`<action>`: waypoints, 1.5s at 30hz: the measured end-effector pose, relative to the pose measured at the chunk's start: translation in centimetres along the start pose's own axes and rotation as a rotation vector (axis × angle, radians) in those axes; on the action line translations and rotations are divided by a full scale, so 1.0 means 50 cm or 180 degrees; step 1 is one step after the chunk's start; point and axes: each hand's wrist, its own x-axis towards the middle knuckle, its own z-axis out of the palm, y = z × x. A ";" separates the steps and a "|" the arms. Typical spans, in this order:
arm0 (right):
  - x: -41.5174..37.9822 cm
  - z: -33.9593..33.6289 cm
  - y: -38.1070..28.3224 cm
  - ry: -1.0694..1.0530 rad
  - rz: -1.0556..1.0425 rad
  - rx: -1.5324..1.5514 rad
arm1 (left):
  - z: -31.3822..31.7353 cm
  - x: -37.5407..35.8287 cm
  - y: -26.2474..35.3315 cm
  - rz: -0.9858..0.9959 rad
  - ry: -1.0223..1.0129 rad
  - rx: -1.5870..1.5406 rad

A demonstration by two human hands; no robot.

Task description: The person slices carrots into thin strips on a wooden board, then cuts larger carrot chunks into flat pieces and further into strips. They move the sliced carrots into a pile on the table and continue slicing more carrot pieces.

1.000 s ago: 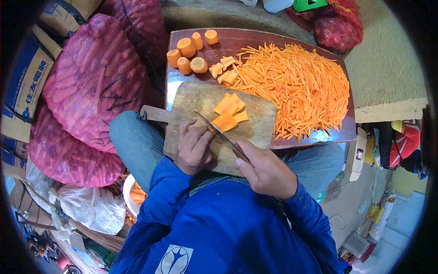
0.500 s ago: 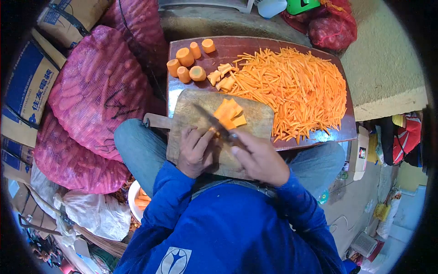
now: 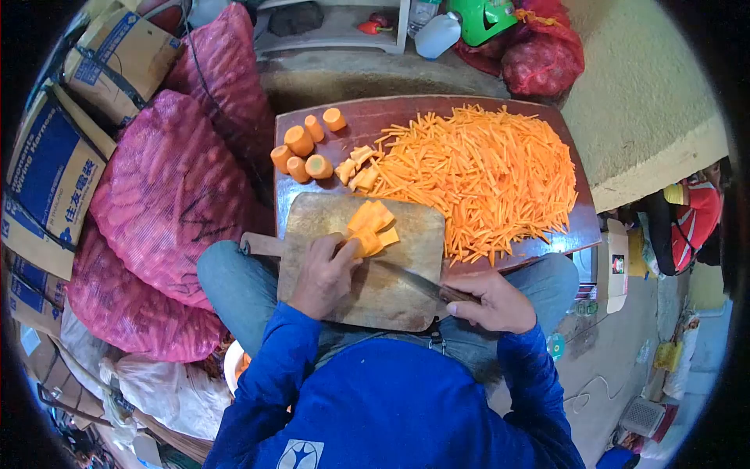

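Observation:
A wooden cutting board [image 3: 391,301] with a handle lies across my lap. Slices of carrot [image 3: 372,222] are bunched on its upper middle. My left hand [image 3: 322,273] rests on the board's left part, fingertips pinched on a carrot slice at the near edge of the bunch. With my right hand [image 3: 496,303] I grip a knife [image 3: 418,280] by its dark handle at the board's right edge; the blade lies low over the board, pointing left. Beyond, a large heap of carrot strips [image 3: 484,184] and several peeled carrot chunks [image 3: 298,141] sit on a dark red table [image 3: 375,113].
Pink mesh sacks [image 3: 172,195] and cardboard boxes [image 3: 55,164] crowd the left side. A red mesh bag [image 3: 543,59] and a green helmet-like object [image 3: 483,19] are at the back. A white bowl [image 3: 233,363] is by my left leg, and a concrete block [image 3: 648,148] stands right.
The knife has moved from beside my left fingers to the right and nearer me. My left fingers now touch the carrot slices. The view has tilted up slightly.

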 end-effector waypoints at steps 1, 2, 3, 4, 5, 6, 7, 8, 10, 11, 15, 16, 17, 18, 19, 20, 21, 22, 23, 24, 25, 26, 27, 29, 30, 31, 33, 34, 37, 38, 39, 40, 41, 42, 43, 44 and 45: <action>0.006 -0.004 0.010 0.0041 -0.0012 -0.0008 | 0.001 0.003 -0.006 -0.0032 -0.0018 0.0002; 0.017 -0.006 0.028 -0.0072 -0.0317 -0.0260 | -0.002 0.009 -0.010 0.0005 -0.0031 -0.0010; 0.027 -0.012 0.037 -0.0183 -0.0622 -0.0518 | -0.004 0.018 -0.015 -0.0010 -0.0079 -0.0004; 0.033 -0.015 0.036 -0.0251 -0.0544 -0.0698 | -0.006 0.026 -0.020 -0.0031 -0.0138 0.0000; 0.040 -0.020 0.034 -0.0217 -0.0540 -0.0686 | -0.007 0.035 -0.025 -0.0001 -0.0157 -0.0006; 0.046 -0.022 0.034 -0.0210 -0.0449 -0.0718 | -0.009 0.041 -0.030 0.0029 -0.0197 0.0023; 0.055 -0.026 0.033 -0.0206 -0.0366 -0.0755 | -0.011 0.050 -0.034 0.0060 -0.0229 0.0059; 0.064 -0.034 0.017 -0.0204 -0.0308 -0.0777 | -0.014 0.061 -0.037 0.0085 -0.0238 0.0069; 0.072 -0.065 -0.002 -0.0276 -0.0229 -0.0783 | -0.022 0.082 -0.035 0.0046 -0.0339 -0.0028; 0.081 -0.078 -0.007 -0.0387 -0.0143 -0.0821 | -0.023 0.088 -0.037 0.0053 -0.0337 -0.0007; 0.091 -0.103 0.012 -0.0293 -0.0296 -0.0932 | -0.026 0.095 -0.049 -0.0045 -0.0603 -0.0129; 0.098 -0.107 0.015 -0.0296 -0.0305 -0.0908 | -0.026 0.095 -0.052 -0.0059 -0.0720 -0.0205; 0.106 -0.113 0.018 -0.0244 -0.0389 -0.1074 | -0.024 0.093 -0.054 -0.0057 -0.0743 -0.0193; 0.115 -0.122 0.019 -0.0179 -0.0477 -0.1254 | -0.022 0.096 -0.058 -0.0099 -0.0670 -0.0195; 0.123 -0.130 0.018 -0.0113 -0.0562 -0.1436 | -0.020 0.098 -0.061 -0.0141 -0.0597 -0.0200; 0.129 -0.136 0.008 -0.0118 -0.0424 -0.1344 | -0.022 0.106 -0.060 -0.0124 -0.0601 -0.0190; 0.139 -0.142 0.010 -0.0106 -0.0431 -0.1340 | -0.021 0.114 -0.059 -0.0113 -0.0514 -0.0042; 0.151 -0.148 0.016 -0.0068 -0.0441 -0.1406 | -0.021 0.122 -0.058 -0.0104 -0.0423 0.0107; 0.162 -0.154 0.018 -0.0036 -0.0455 -0.1479 | -0.017 0.129 -0.064 -0.0100 -0.0413 0.0118; 0.172 -0.156 0.014 0.0012 -0.0395 -0.1567 | -0.009 0.133 -0.074 -0.0074 -0.0332 0.0167; 0.182 -0.159 0.018 0.0003 -0.0406 -0.1572 | -0.002 0.137 -0.081 -0.0054 -0.0253 0.0215; 0.191 -0.158 0.027 0.0124 -0.0482 -0.1508 | 0.004 0.140 -0.084 -0.0067 -0.0254 0.0219; 0.200 -0.157 0.036 0.0252 -0.0563 -0.1450 | 0.011 0.146 -0.086 -0.0082 -0.0086 0.0187; 0.210 -0.154 0.042 0.0430 -0.0664 -0.1565 | 0.022 0.154 -0.089 -0.0085 0.0101 0.0156; 0.211 -0.151 0.038 0.0575 -0.0717 -0.1553 | 0.027 0.157 -0.088 -0.0261 0.0212 -0.0109; 0.208 -0.146 0.036 0.0722 -0.0760 -0.1536 | 0.031 0.158 -0.088 -0.0435 0.0312 -0.0383; 0.190 -0.136 0.029 0.0779 -0.0690 -0.1504 | 0.040 0.147 -0.094 -0.0412 0.0419 -0.0445; 0.182 -0.129 0.024 0.0826 -0.0642 -0.1464 | 0.043 0.140 -0.099 -0.0398 0.0531 -0.0484; 0.145 -0.092 0.016 0.1021 -0.0754 -0.1497 | 0.040 0.125 -0.086 -0.0491 0.0791 -0.0408; 0.136 -0.073 0.021 0.1147 -0.0942 -0.1364 | 0.028 0.127 -0.085 -0.0521 0.0804 -0.0388; 0.127 -0.053 0.019 0.1113 -0.0965 -0.1363 | 0.013 0.138 -0.087 -0.0316 0.0836 -0.0162; 0.115 -0.035 0.013 0.1031 -0.0980 -0.1268 | -0.001 0.149 -0.089 -0.0111 0.0865 0.0066; 0.104 -0.021 0.004 0.0952 -0.0990 -0.1174 | -0.012 0.154 -0.090 -0.0133 0.0882 0.0088; 0.096 -0.013 -0.009 0.0748 -0.0807 -0.1119 | -0.022 0.160 -0.092 -0.0146 0.0798 0.0232; 0.102 -0.011 -0.007 0.0736 -0.0824 -0.1125 | -0.028 0.167 -0.095 -0.0151 0.0711 0.0371; 0.108 -0.007 0.000 0.0772 -0.0820 -0.1179 | -0.032 0.171 -0.113 -0.0190 0.0571 0.0416; 0.113 -0.005 0.007 0.0818 -0.0812 -0.1237 | -0.033 0.176 -0.129 -0.0177 0.0577 0.0416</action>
